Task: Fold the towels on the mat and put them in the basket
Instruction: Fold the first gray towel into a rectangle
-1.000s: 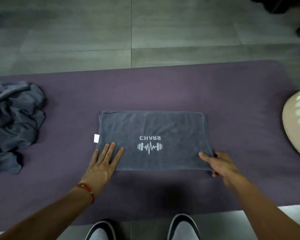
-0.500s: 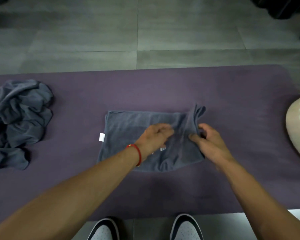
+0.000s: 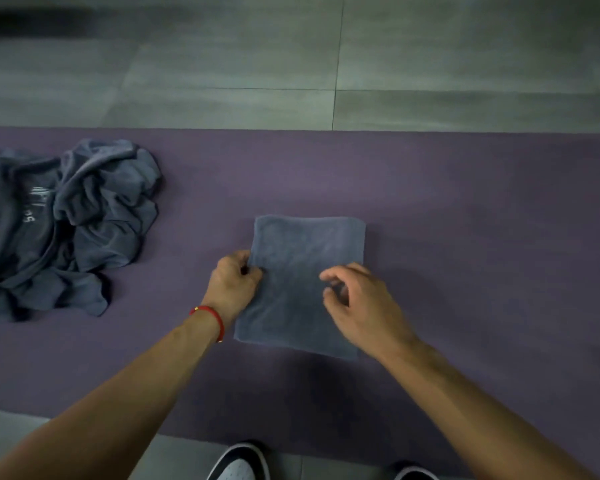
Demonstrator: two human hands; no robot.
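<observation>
CHANGE: towel (image 3: 302, 285) halved again since a second ago, logo now hidden | PLACE: flat on mat (image 3: 465, 237) | HANDS: left hand (image 3: 234, 284) pinches left edge; right hand (image 3: 357, 299) loosely curled over it, nothing held | NEXT: likely basket (unseen); pile (image 3: 66, 226) unfolded

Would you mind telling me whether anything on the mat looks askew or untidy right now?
The folded towel lies slightly skewed, its near edge slanting across the mat. To its left, a crumpled pile of towels remains unfolded. Nothing looks damaged.
</observation>
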